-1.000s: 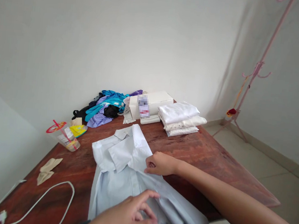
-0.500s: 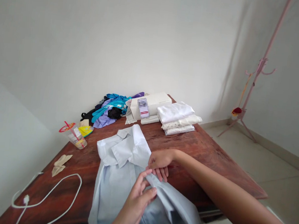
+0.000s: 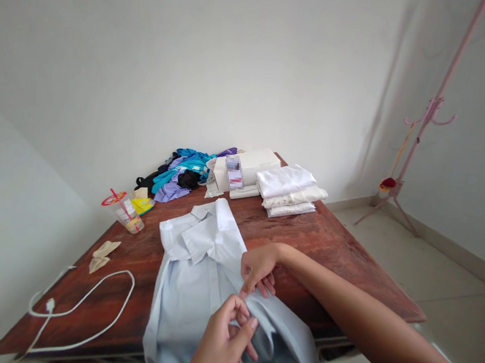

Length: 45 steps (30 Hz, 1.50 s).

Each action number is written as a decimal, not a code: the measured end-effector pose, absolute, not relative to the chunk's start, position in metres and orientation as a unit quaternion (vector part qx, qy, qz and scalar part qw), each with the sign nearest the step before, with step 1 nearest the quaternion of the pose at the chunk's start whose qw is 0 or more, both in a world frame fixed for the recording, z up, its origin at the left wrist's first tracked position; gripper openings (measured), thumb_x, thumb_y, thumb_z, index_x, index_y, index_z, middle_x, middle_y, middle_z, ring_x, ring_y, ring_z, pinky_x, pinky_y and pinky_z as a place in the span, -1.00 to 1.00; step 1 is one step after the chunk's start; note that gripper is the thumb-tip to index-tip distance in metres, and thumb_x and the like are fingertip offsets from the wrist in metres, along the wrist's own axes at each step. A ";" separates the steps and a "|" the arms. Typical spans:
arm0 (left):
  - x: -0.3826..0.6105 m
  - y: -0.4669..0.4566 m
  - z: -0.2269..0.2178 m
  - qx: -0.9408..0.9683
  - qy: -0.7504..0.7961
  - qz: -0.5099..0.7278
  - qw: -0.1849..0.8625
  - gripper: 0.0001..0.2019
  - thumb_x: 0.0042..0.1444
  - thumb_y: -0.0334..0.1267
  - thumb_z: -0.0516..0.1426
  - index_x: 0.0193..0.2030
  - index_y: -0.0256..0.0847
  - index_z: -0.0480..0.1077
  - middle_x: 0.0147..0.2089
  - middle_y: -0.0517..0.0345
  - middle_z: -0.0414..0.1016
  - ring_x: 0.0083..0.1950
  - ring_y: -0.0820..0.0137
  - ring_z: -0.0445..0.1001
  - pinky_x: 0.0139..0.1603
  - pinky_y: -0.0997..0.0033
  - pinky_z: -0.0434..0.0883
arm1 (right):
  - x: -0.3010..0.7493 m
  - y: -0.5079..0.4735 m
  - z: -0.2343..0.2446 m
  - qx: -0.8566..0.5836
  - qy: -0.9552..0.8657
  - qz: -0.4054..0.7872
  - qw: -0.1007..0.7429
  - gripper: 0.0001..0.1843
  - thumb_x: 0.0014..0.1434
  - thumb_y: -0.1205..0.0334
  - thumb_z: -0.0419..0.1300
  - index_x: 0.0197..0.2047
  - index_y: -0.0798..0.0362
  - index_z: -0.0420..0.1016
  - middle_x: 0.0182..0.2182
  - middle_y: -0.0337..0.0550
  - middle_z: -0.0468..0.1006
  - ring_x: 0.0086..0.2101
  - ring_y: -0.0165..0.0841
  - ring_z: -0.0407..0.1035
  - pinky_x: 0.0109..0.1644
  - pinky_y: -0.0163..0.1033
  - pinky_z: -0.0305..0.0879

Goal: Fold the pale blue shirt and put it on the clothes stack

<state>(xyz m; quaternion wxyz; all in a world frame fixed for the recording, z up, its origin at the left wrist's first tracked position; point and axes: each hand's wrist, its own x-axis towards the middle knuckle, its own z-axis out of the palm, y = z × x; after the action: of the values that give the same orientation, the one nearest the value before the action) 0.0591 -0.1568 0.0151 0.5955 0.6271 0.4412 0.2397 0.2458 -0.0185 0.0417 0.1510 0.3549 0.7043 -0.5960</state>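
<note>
A pale grey-blue button-up shirt (image 3: 187,297) lies lengthwise on the table, its collar end away from me and its lower end hanging over the near edge. A sleeve is folded across its upper part. My right hand (image 3: 260,268) pinches the shirt's right side edge between thumb and forefinger, the other fingers loosely curled. Just nearer to me, my left hand (image 3: 226,333) has its fingers curled at the same edge, closed on the cloth; its fingertips nearly meet my right forefinger. Some of the cloth between the hands is hidden.
On the wooden table (image 3: 305,246) stand folded white clothes (image 3: 288,183), a white box (image 3: 253,165) and a heap of coloured clothes (image 3: 178,175). To the left are a plastic cup (image 3: 126,212), a beige cloth piece (image 3: 103,255) and a white cable (image 3: 126,302). A pink coat stand (image 3: 424,120) is at right.
My left hand has shifted slightly down and right along the shirt's edge, its fingers more curled. My right forefinger now points down onto the edge. The view has shifted slightly.
</note>
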 end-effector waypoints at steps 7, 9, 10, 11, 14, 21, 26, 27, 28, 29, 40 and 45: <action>0.065 -0.168 0.009 0.546 0.390 0.157 0.724 -0.15 -0.04 0.35 0.24 0.21 -0.25 0.24 -0.15 0.02 0.48 -0.35 0.29 0.64 -0.57 0.57 0.34 | 0.238 -0.028 0.045 0.379 0.722 -0.552 0.173 -0.30 -0.23 -0.38 0.44 -0.44 0.15 0.46 -0.62 -0.17 0.56 -0.62 -0.34 0.48 -0.55 -0.36 0.30; 0.070 -0.171 0.004 0.544 0.383 0.145 0.732 -0.11 -0.03 0.34 0.25 0.28 -0.25 0.19 -0.07 -0.08 0.51 -0.31 0.28 0.65 -0.55 0.57 0.33 | 0.238 -0.029 0.043 0.382 0.722 -0.551 0.169 -0.30 -0.23 -0.38 0.44 -0.45 0.15 0.45 -0.63 -0.18 0.55 -0.63 -0.34 0.48 -0.56 -0.37 0.30; 0.073 -0.171 0.002 0.545 0.383 0.139 0.733 -0.12 0.00 0.33 0.24 0.29 -0.25 0.19 -0.06 -0.11 0.53 -0.31 0.28 0.65 -0.54 0.57 0.33 | 0.238 -0.029 0.042 0.378 0.721 -0.556 0.165 -0.30 -0.22 -0.38 0.44 -0.45 0.15 0.44 -0.63 -0.18 0.55 -0.63 -0.35 0.47 -0.57 -0.37 0.30; 0.077 -0.171 0.001 0.545 0.385 0.133 0.733 -0.15 0.03 0.32 0.22 0.28 -0.26 0.21 -0.08 -0.12 0.55 -0.33 0.29 0.65 -0.55 0.57 0.32 | 0.237 -0.028 0.040 0.371 0.720 -0.565 0.161 -0.31 -0.21 -0.38 0.43 -0.45 0.15 0.44 -0.63 -0.19 0.55 -0.64 -0.36 0.47 -0.57 -0.37 0.31; 0.087 -0.167 0.000 0.540 0.389 0.107 0.739 -0.30 0.15 0.31 0.12 0.17 -0.27 0.30 -0.22 -0.06 0.60 -0.44 0.34 0.61 -0.63 0.59 0.24 | 0.237 -0.026 0.035 0.341 0.714 -0.594 0.146 -0.31 -0.16 -0.40 0.40 -0.43 0.15 0.46 -0.61 -0.20 0.56 -0.64 -0.37 0.46 -0.58 -0.38 0.33; 0.095 -0.168 0.008 0.666 0.456 0.030 0.589 -0.40 0.26 0.28 -0.03 -0.39 -0.26 0.47 -0.61 0.10 0.39 -0.64 0.38 0.34 -0.50 0.39 0.29 | 0.237 -0.022 0.029 0.331 0.701 -0.614 0.150 -0.35 -0.04 -0.37 0.36 -0.38 0.14 0.47 -0.58 -0.22 0.58 -0.63 -0.39 0.47 -0.60 -0.40 0.32; 0.088 -0.177 0.000 0.739 0.493 0.169 0.427 -0.48 0.28 0.17 0.04 -0.49 -0.18 0.49 -0.56 -0.03 0.39 -0.34 0.13 0.52 -0.19 0.24 0.35 | 0.238 -0.026 0.037 0.296 0.717 -0.619 0.122 -0.46 -0.02 -0.21 0.43 -0.28 0.11 0.46 -0.58 -0.32 0.56 -0.64 -0.44 0.44 -0.59 -0.43 0.29; 0.087 -0.177 -0.002 0.734 0.488 0.178 0.438 -0.48 0.30 0.17 0.02 -0.47 -0.17 0.49 -0.58 -0.01 0.38 -0.34 0.14 0.51 -0.20 0.26 0.35 | 0.238 -0.028 0.040 0.283 0.719 -0.624 0.116 -0.45 -0.01 -0.18 0.44 -0.20 0.11 0.48 -0.57 -0.34 0.56 -0.64 -0.46 0.44 -0.59 -0.44 0.28; 0.087 -0.178 -0.002 0.728 0.486 0.173 0.452 -0.46 0.31 0.17 -0.01 -0.48 -0.17 0.48 -0.60 0.00 0.37 -0.38 0.16 0.50 -0.23 0.29 0.34 | 0.238 -0.029 0.042 0.273 0.719 -0.628 0.117 -0.43 0.00 -0.17 0.44 -0.12 0.10 0.50 -0.56 -0.36 0.56 -0.64 -0.46 0.44 -0.59 -0.45 0.27; 0.088 -0.179 -0.003 0.723 0.487 0.162 0.462 -0.44 0.32 0.18 -0.03 -0.49 -0.17 0.46 -0.62 0.02 0.37 -0.42 0.19 0.49 -0.28 0.32 0.32 | 0.238 -0.030 0.043 0.266 0.719 -0.631 0.122 -0.40 0.00 -0.16 0.44 -0.05 0.10 0.50 -0.55 -0.36 0.56 -0.64 -0.47 0.44 -0.58 -0.46 0.26; 0.095 -0.183 -0.010 0.679 0.447 0.176 0.555 -0.41 0.23 0.28 0.03 -0.34 -0.29 0.50 -0.61 0.16 0.36 -0.57 0.41 0.39 -0.54 0.54 0.12 | 0.236 -0.026 0.033 0.290 0.677 -0.661 0.140 -0.48 -0.09 -0.14 0.49 -0.37 0.14 0.47 -0.57 -0.28 0.59 -0.59 -0.43 0.50 -0.51 -0.43 0.41; 0.094 -0.187 -0.013 0.645 0.442 0.172 0.599 -0.39 0.13 0.28 0.13 -0.05 -0.30 0.54 -0.58 0.19 0.36 -0.55 0.39 0.35 -0.51 0.51 0.19 | 0.236 -0.027 0.038 0.282 0.641 -0.708 0.091 -0.47 -0.12 -0.10 0.52 -0.37 0.17 0.48 -0.54 -0.21 0.62 -0.55 -0.38 0.55 -0.49 -0.41 0.45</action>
<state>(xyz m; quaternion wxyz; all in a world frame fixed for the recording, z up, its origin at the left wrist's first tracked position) 0.0938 -0.1869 -0.0125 0.5989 0.6455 0.4419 0.1716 0.2364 -0.0268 0.0376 0.0909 0.2822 0.6411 -0.7079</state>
